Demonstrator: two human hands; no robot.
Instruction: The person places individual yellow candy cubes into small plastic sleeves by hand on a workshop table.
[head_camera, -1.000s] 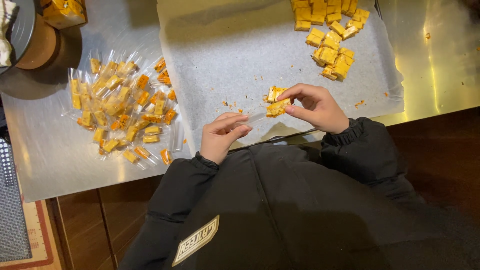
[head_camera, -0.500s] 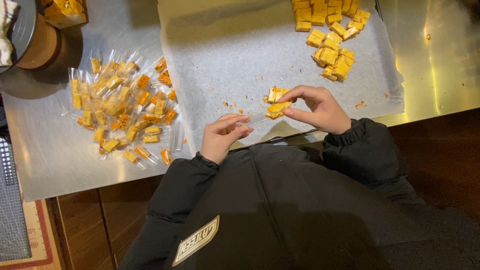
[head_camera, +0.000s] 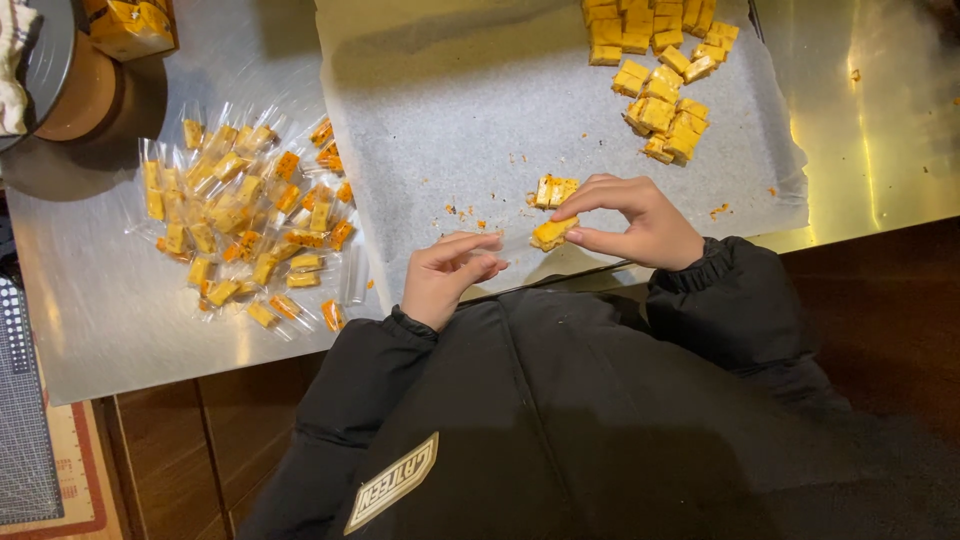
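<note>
Two bare hands work at the near edge of a sheet of white baking paper (head_camera: 470, 110) spread on a steel counter (head_camera: 110, 310). The right hand (head_camera: 640, 220) is mostly closed, thumb and fingertips pinched on one yellow-orange candy cube (head_camera: 551, 233), which it holds just above the paper's near edge. The left hand (head_camera: 445, 275) is curled, its thumb and first fingers pressed together on what looks like a clear wrapper (head_camera: 505, 247); the wrapper is too faint to make out well. Its open end seems to point at the cube, and the two hands are close together but apart.

Just beyond the right fingers, a small cluster of bare cubes (head_camera: 555, 190) lies on the paper. At the far right of the sheet sits a larger heap of unwrapped cubes (head_camera: 655, 70), with crumbs scattered between. To the left, off the paper, a loose pile of wrapped candies (head_camera: 240, 220) in clear film is spread on the counter. Black jacket sleeves cover both wrists.
</note>
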